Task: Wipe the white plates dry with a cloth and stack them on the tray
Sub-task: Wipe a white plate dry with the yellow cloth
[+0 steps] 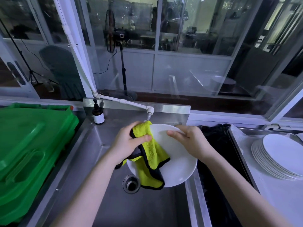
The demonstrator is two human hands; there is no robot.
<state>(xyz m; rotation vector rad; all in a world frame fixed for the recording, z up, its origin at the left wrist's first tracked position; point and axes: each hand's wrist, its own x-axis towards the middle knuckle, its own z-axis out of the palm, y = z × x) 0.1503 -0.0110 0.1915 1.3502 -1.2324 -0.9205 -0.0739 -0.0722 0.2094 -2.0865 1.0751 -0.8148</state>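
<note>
- Both hands bare: the left hand (129, 141) and the right hand (191, 141), each with a slim thumb and fingers.
- The left forearm (91, 185) is uncovered from wrist to the frame's lower edge.
- The right forearm (237, 182) is equally uncovered.
- Upper arms and clothing fall outside the frame.

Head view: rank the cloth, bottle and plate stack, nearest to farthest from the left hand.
1. Cloth, gripped in the left hand.
2. Bottle, back left of the sink.
3. Plate stack, far right on the tray.
</note>
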